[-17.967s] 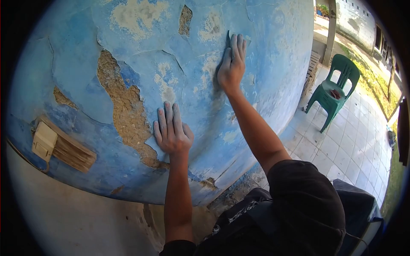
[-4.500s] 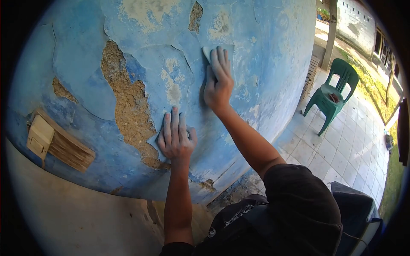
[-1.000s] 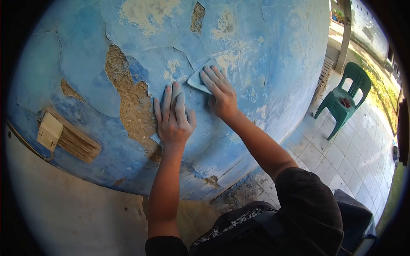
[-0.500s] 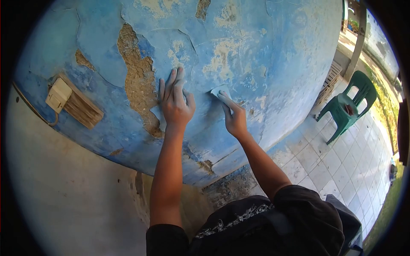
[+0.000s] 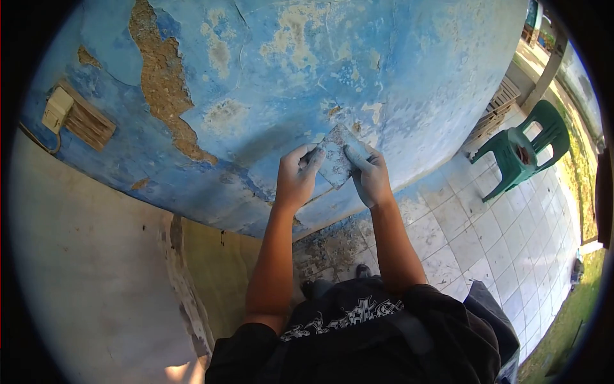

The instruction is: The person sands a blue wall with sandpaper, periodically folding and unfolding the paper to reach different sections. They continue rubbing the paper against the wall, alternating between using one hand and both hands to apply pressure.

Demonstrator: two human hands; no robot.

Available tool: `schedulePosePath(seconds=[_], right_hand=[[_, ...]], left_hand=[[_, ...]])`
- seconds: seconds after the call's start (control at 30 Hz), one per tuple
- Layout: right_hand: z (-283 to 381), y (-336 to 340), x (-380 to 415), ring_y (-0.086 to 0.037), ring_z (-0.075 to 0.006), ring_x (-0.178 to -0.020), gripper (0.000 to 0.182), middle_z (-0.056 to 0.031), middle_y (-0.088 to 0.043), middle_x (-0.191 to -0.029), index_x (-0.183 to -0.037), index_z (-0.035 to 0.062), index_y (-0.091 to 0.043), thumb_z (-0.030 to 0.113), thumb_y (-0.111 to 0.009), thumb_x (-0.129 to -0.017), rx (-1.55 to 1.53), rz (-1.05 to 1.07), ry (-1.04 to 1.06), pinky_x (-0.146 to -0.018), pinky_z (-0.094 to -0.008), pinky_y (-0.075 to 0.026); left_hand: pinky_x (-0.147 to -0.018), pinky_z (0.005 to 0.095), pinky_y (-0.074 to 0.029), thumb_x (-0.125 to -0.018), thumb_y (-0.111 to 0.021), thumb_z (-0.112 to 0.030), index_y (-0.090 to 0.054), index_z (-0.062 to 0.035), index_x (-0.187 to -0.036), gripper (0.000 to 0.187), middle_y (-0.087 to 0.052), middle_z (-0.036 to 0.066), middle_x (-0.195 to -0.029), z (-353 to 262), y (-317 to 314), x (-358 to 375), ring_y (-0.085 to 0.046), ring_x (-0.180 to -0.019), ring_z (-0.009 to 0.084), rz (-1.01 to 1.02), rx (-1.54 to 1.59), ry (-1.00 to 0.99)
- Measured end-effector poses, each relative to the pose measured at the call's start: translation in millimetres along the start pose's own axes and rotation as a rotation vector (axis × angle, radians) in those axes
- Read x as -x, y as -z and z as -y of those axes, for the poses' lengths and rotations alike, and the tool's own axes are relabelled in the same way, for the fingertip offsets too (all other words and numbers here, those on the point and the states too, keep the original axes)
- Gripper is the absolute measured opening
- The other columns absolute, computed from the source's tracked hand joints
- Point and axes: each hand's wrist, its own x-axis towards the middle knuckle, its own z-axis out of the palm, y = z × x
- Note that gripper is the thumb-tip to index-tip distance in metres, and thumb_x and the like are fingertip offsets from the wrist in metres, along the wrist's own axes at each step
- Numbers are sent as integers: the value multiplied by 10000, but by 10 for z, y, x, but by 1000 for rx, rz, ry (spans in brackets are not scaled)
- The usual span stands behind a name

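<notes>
A small, worn, whitish-grey sheet (image 5: 336,157) is held up between both hands, in front of the blue wall. My left hand (image 5: 299,173) pinches its left edge, with dusty fingers bent around it. My right hand (image 5: 369,173) grips the right edge, thumb on the face of the sheet. Behind them the blue wall (image 5: 268,89) has flaking paint, pale patches and a long strip of bare brown plaster (image 5: 160,77) at the left.
A switch box (image 5: 57,109) on a wooden block (image 5: 89,123) is fixed to the wall at the left. At the right, a green plastic chair (image 5: 521,150) stands on the tiled floor (image 5: 473,230). Slatted wood (image 5: 495,109) leans beyond the wall's end.
My left hand has left the wall and moved right to take the sheet's left edge. My right hand has drawn the sheet off the wall and turned it. The view has shifted.
</notes>
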Motion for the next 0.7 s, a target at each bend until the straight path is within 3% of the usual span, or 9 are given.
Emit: schedulePosePath(seconds=[0.1, 0.23, 0.33, 0.4, 0.43, 0.47, 0.53, 0.67, 0.7], right_hand=[[61, 132, 32, -713, -188, -1094, 314, -131, -734, -1273, -1363, -41, -653, 65, -646, -1068, -3, -43, -46, -955, -372, -562], [134, -15, 184, -719, -185, -1093, 359, -132, -724, -1293, -1409, -23, -621, 71, -651, -1064, -219, -80, -39, -935, -350, -566], [118, 103, 156, -727, -192, -1092, 387, -152, -718, -1298, -1438, -31, -590, 68, -639, -1067, -205, -65, -7, -915, -338, -582], [209, 147, 135, -733, -202, -1091, 398, -168, -713, -1305, -1451, -38, -572, 59, -627, -1069, -170, -62, 28, -902, -335, -596], [321, 119, 141, -739, -211, -1066, 398, -179, -713, -1295, -1453, -48, -560, 43, -610, -1068, -168, -122, -5, -880, -340, -607], [397, 108, 140, -745, -220, -1042, 399, -191, -713, -1285, -1454, -57, -549, 28, -593, -1067, -166, -182, -40, -858, -345, -618], [443, 179, 107, -750, -231, -1007, 376, -206, -714, -1265, -1431, -71, -557, 7, -561, -1063, -138, -226, -7, -827, -346, -632], [503, 243, 73, -751, -214, -994, 316, -161, -741, -1201, -1358, -61, -626, 50, -598, -1064, -19, -176, 6, -845, -340, -617], [524, 213, 77, -751, -201, -981, 288, -137, -757, -1154, -1323, -51, -659, 64, -614, -1063, 6, -173, -1, -823, -326, -607]], left_hand=[[-712, 319, -489, -1069, -681, -201, -747, 71, -1171, 298, -753, 85, -917, 116, -144, -48, -631, -786, 112, -54, 153, -115], [-741, 314, -502, -1063, -689, -191, -752, 75, -1156, 289, -751, 86, -917, 112, -430, -96, -648, -804, 115, -212, 118, -113], [-791, 326, -534, -1042, -699, -154, -713, 52, -1273, 311, -766, 118, -1063, 174, -579, -126, -684, -910, 152, -154, 110, -144], [-906, 385, -549, -999, -714, -104, -616, 1, -1443, 466, -714, 149, -1307, 155, -655, -69, -678, -1108, 225, -167, -29, -227], [-1077, 470, -486, -935, -746, -86, -509, -66, -1567, 675, -579, 164, -1532, 167, -629, -38, -584, -1334, 312, -110, -187, -218], [-1077, 470, -486, -935, -746, -86, -509, -66, -1567, 675, -579, 164, -1532, 186, -634, -23, -584, -1334, 312, -106, -189, -223], [-1188, 509, -388, -889, -783, -102, -510, -92, -1580, 744, -505, 176, -1611, 158, -660, 11, -486, -1466, 356, -55, -443, -575], [-1230, 496, -338, -886, -790, -98, -485, -79, -1591, 769, -423, 181, -1679, 77, -876, 127, -386, -1555, 370, -34, -528, -564], [-1082, 472, -475, -955, -748, -106, -587, -20, -1467, 543, -617, 235, -1477, 18, -927, 101, -608, -1352, 385, -178, -507, -645]])
